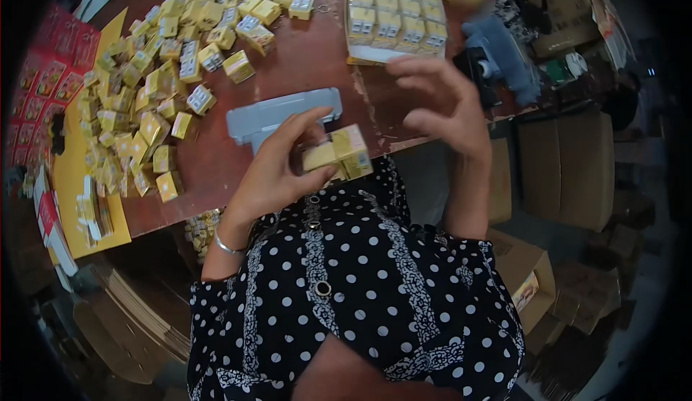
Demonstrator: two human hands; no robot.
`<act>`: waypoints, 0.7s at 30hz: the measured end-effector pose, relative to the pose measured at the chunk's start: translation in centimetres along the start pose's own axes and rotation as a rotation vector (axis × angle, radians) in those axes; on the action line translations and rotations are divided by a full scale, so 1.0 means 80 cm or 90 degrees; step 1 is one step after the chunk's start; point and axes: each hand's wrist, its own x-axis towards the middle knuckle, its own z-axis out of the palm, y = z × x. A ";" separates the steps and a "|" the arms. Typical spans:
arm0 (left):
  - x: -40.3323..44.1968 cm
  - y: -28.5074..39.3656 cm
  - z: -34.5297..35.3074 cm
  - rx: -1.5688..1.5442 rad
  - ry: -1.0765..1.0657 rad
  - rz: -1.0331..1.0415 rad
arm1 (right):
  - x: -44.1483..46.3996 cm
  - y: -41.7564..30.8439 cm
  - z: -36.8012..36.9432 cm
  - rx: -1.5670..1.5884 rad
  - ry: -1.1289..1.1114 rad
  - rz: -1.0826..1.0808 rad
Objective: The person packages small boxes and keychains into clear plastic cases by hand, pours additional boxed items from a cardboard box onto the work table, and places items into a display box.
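Note:
My left hand (277, 166) is closed around a couple of small yellow boxes (349, 148), held just off the table's front edge. Raised to the right, my right hand (447, 109) has its fingers curved and apart, with nothing between them. Behind the left hand a grey-blue plastic tray (249, 118) lies on the table, partly covered by that hand. Beyond the right hand stands a white open carton (396, 49) with rows of the same yellow boxes inside.
A large heap of small yellow boxes (155, 84) spreads over the left of the brown table (288, 62). Red printed sheets (50, 76) lie at far left. Blue cloth (504, 51) sits at the right. Cardboard boxes (566, 170) stand on the floor to the right.

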 end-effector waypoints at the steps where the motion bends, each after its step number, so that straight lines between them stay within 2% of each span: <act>1: 0.001 -0.004 -0.004 -0.006 -0.016 0.009 | -0.005 0.010 -0.034 -0.014 0.152 -0.014; 3: -0.001 -0.012 -0.015 -0.059 -0.035 -0.058 | -0.024 0.050 -0.114 -0.139 0.510 0.093; 5: 0.000 -0.022 -0.014 -0.129 -0.052 -0.097 | -0.066 0.110 -0.203 -0.304 0.591 0.181; 6: 0.002 -0.022 -0.010 -0.244 -0.041 -0.082 | -0.085 0.132 -0.234 -0.311 0.598 0.182; 7: 0.005 -0.022 -0.006 -0.358 -0.028 -0.069 | -0.102 0.150 -0.258 -0.369 0.500 0.274; 8: 0.008 -0.021 -0.002 -0.360 -0.033 -0.070 | -0.112 0.158 -0.270 -0.420 0.398 0.366; 14: 0.018 -0.018 0.013 -0.369 -0.042 -0.049 | -0.105 0.156 -0.270 -0.337 0.295 0.447; 18: 0.018 -0.013 0.009 -0.355 -0.063 -0.088 | -0.113 0.185 -0.283 -0.259 0.322 0.448; 20: 0.017 -0.013 0.008 -0.361 -0.066 -0.113 | -0.112 0.157 -0.256 -0.059 0.467 0.397; 21: 0.017 -0.015 0.009 -0.364 -0.062 -0.098 | -0.120 0.162 -0.260 -0.058 0.469 0.398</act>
